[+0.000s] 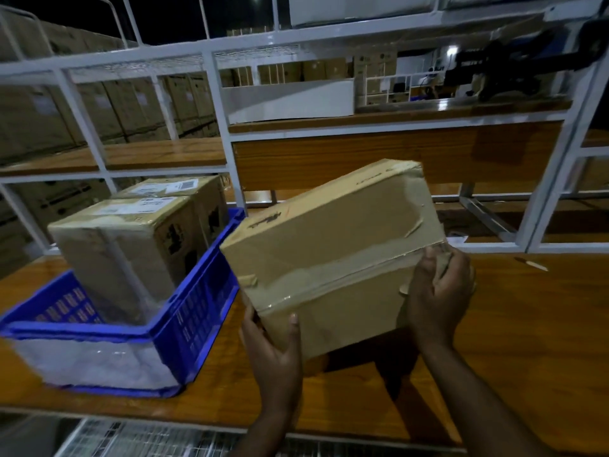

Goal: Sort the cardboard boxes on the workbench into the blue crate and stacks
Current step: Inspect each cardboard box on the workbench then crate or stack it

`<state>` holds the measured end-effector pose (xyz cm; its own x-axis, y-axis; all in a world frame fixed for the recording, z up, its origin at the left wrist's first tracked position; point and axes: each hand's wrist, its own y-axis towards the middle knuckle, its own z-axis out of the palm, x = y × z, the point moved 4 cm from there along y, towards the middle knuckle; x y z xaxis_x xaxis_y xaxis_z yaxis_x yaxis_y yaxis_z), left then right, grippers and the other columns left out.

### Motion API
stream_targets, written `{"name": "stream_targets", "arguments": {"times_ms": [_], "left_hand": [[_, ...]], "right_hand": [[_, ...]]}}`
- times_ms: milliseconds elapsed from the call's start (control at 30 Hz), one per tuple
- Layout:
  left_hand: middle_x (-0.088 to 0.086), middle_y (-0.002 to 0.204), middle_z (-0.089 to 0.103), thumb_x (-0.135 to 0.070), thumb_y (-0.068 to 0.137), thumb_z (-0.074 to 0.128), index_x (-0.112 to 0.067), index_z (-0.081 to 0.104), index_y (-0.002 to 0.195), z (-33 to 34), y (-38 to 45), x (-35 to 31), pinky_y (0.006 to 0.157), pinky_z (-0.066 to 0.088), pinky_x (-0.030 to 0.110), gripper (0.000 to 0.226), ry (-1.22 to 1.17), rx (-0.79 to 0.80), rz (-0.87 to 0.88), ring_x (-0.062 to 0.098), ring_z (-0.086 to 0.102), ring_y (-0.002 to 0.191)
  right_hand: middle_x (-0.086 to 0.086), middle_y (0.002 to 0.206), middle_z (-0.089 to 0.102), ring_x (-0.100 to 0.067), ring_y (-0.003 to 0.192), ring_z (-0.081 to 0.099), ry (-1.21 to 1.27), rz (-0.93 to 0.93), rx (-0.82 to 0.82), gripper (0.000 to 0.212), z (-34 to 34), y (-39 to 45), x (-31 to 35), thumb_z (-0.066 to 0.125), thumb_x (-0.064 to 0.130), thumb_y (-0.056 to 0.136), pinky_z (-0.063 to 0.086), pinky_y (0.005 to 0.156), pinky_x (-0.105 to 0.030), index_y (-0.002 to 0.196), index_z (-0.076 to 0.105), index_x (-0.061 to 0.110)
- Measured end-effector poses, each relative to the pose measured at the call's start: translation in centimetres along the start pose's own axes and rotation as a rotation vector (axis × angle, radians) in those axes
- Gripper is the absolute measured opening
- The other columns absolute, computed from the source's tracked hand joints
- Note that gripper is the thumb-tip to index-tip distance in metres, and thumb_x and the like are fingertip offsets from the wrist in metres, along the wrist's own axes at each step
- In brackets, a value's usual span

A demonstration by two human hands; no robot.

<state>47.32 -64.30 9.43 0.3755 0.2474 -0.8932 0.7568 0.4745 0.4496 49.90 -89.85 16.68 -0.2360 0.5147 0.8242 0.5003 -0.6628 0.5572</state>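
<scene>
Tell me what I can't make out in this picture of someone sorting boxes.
Head view only:
- Underside of the held box: faces away; left hand and right hand cover two corners.
- Label text on the two boxes in the crate: too small and blurred.
- Crate floor: hidden by those boxes and a plastic liner.
- Dark machine on the shelf: dim, cut by the right edge.
- Background cartons: too dark to read.

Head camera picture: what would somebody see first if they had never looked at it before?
First comes the big taped cardboard box in the middle, tilted and held above the wooden workbench, with the left hand gripping its near bottom corner and the right hand gripping its right end. Next comes the bright blue crate on the left, with two labelled boxes standing in it.
</scene>
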Motion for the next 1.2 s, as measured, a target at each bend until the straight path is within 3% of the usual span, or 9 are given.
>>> {"name": "stream_targets", "arguments": {"times_ms": [167,233,333,533,633,767,933,1067,1200], "left_hand": [[-0.02,0.154,0.034,-0.059,0.085,0.062,-0.026,0.023,0.159,-2.1,3.8,-3.6,0.105,0.036,0.007,0.09,-0.002,-0.011,0.15,-0.007,0.034,0.141],[-0.03,0.153,0.033,-0.063,0.084,0.063,-0.031,0.015,0.161,-3.0,6.2,-4.5,0.112,0.041,0.024,0.096,0.007,0.01,0.201,-0.003,0.036,0.143],[-0.017,0.161,0.032,-0.069,0.084,0.063,-0.035,0.003,0.162,-3.9,10.0,-5.8,0.11,0.046,0.053,0.104,0.017,0.056,0.269,0.007,0.036,0.146],[0.005,0.165,0.028,-0.061,0.082,0.064,-0.024,0.007,0.163,-4.1,17.9,-6.9,0.11,0.031,0.008,0.105,0.015,0.111,0.275,0.006,0.03,0.148],[0.003,0.163,0.033,-0.063,0.081,0.064,-0.031,0.011,0.162,-3.7,21.7,-5.8,0.109,0.036,0.024,0.102,-0.029,0.138,0.21,0.011,0.034,0.145],[-0.001,0.154,0.046,-0.069,0.084,0.058,-0.035,0.02,0.16,-2.4,25.9,-4.1,0.113,0.041,0.046,0.091,-0.08,0.145,0.139,0.012,0.045,0.139],[-0.001,0.152,0.048,-0.057,0.092,0.053,-0.03,0.037,0.153,0.1,28.2,-1.3,0.109,0.043,0.039,0.069,-0.077,0.224,0.115,0.01,0.046,0.136],[-0.015,0.131,0.056,-0.057,0.089,0.057,-0.033,0.056,0.127,1.2,28.6,0.6,0.096,0.047,0.033,0.045,0.019,0.145,0.183,0.011,0.053,0.126],[-0.007,0.139,0.059,-0.045,0.094,0.064,-0.025,0.062,0.11,2.3,29.4,1.2,0.1,0.05,0.044,0.026,0.049,0.082,0.239,0.01,0.051,0.131]], "right_hand": [[-0.004,0.134,0.056,-0.024,0.119,0.054,0.157,0.017,0.056,0.069,1.8,-0.1,1.8,0.034,0.072,0.093,0.05,0.092,-0.049,0.14,0.045,0.022],[-0.003,0.14,0.054,-0.02,0.123,0.054,0.202,-0.007,0.063,0.064,2.7,0.4,2.9,0.039,0.067,0.094,0.052,0.093,-0.049,0.143,0.04,0.025],[-0.004,0.143,0.053,-0.012,0.123,0.052,0.236,-0.034,0.089,0.068,4.3,1.4,4.6,0.042,0.066,0.092,0.054,0.093,-0.045,0.146,0.035,0.026],[-0.008,0.145,0.052,-0.019,0.124,0.054,0.323,-0.01,0.159,0.079,8.9,3.7,8.1,0.041,0.071,0.086,0.053,0.094,-0.046,0.15,0.034,0.025],[-0.007,0.142,0.053,-0.011,0.111,0.059,0.357,-0.025,0.178,0.077,11.4,5.0,9.2,0.043,0.069,0.087,0.056,0.085,-0.039,0.148,0.037,0.023],[-0.003,0.136,0.054,-0.008,0.103,0.06,0.33,-0.011,0.193,0.076,14.5,5.4,8.7,0.042,0.072,0.086,0.057,0.079,-0.04,0.145,0.04,0.025],[0.0,0.127,0.054,-0.007,0.089,0.06,0.263,0.061,0.19,0.054,17.2,5.0,5.7,0.046,0.057,0.098,0.059,0.066,-0.042,0.141,0.04,0.024],[0.001,0.121,0.053,-0.007,0.084,0.059,0.201,0.049,0.172,0.041,18.7,5.3,4.4,0.048,0.047,0.101,0.057,0.059,-0.042,0.133,0.04,0.024],[0.005,0.115,0.052,-0.005,0.087,0.059,0.195,0.059,0.143,0.04,20.1,6.2,3.9,0.047,0.048,0.101,0.05,0.055,-0.027,0.131,0.04,0.023]]}}
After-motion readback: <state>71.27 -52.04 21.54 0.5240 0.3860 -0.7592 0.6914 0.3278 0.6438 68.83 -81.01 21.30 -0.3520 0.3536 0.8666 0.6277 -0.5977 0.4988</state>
